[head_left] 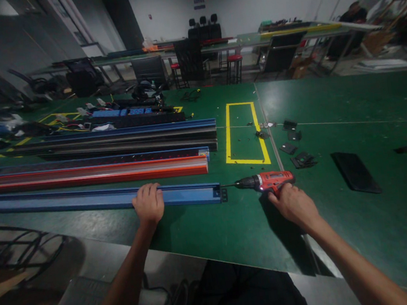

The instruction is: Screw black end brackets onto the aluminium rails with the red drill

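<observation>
Worked at a broad green bench [370,117], with more to its far side and to the right. Had a long blue rail [186,195] laid along the near left part, right end toward the middle, and just beyond it a red rail [91,178]. Closed the left hand [148,204] over the blue rail, well back from its right end; risked, by bracing at one place only, a creep leftward under the push or a twist on a sudden bite of torque. Held a red-and-black drill [275,178] just off that end, right hand [299,205] wrapped around the grip. Had, well to the right, a black slab [354,172] and, to its left, small black parts [303,160]. Had a black end piece [224,194] at the right end of the blue rail, probably liable to tilt or crack through overtightening. Aimed the thin bit [232,185] leftward at that end; could not tell whether seated. Risked, if driving out of line, slipping and scoring the blue finish.
</observation>
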A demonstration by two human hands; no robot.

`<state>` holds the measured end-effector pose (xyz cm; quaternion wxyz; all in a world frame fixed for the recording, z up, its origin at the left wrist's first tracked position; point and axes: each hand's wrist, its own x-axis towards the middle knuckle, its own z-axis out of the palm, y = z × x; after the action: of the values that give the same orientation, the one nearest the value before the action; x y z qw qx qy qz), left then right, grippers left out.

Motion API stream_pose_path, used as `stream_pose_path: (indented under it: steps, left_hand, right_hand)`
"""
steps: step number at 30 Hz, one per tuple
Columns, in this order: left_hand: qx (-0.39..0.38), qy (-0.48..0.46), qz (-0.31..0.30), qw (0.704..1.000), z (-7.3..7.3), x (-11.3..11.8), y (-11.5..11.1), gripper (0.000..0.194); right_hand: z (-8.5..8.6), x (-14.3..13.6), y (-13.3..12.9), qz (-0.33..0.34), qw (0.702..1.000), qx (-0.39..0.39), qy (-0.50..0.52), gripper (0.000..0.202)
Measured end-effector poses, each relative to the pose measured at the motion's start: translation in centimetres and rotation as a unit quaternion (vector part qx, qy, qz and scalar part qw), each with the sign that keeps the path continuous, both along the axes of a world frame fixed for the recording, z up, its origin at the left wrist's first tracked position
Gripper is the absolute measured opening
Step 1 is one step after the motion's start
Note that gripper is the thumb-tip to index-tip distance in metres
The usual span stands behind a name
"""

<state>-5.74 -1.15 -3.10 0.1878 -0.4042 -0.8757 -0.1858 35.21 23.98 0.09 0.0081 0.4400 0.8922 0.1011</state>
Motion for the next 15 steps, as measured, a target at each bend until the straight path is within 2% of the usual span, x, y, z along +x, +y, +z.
stream_pose_path:
  steps: [15]
  left_hand:
    - [-0.001, -0.020, -0.001, 1.000, 0.27, 0.16, 0.04, 0.041]
  right_hand:
    - [0.13, -0.19, -0.13, -0.023, 0.999, -0.009, 0.029, 0.066]
